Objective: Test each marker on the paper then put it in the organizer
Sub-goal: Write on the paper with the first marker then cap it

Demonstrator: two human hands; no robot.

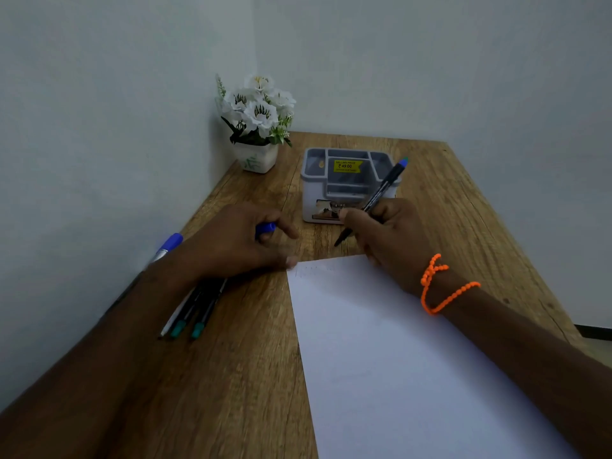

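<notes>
My right hand [389, 240] grips a black marker [381, 193] with a blue end, uncapped, its tip just above the wooden table beyond the far edge of the white paper [397, 359]. My left hand [238, 243] holds a blue cap [265, 227] between its fingers and rests by the paper's far left corner. Faint marks show at that corner. The grey organizer [351, 180], with several compartments and a yellow price sticker, stands just behind the hands. Several markers [195, 313] with teal ends lie under my left forearm, and a blue-capped pen [169, 246] lies beside the wall.
A white pot of artificial white flowers [258, 127] stands in the far left corner of the wooden table [231, 376]. Walls close off the left and far sides. An orange beaded band [440, 286] circles my right wrist.
</notes>
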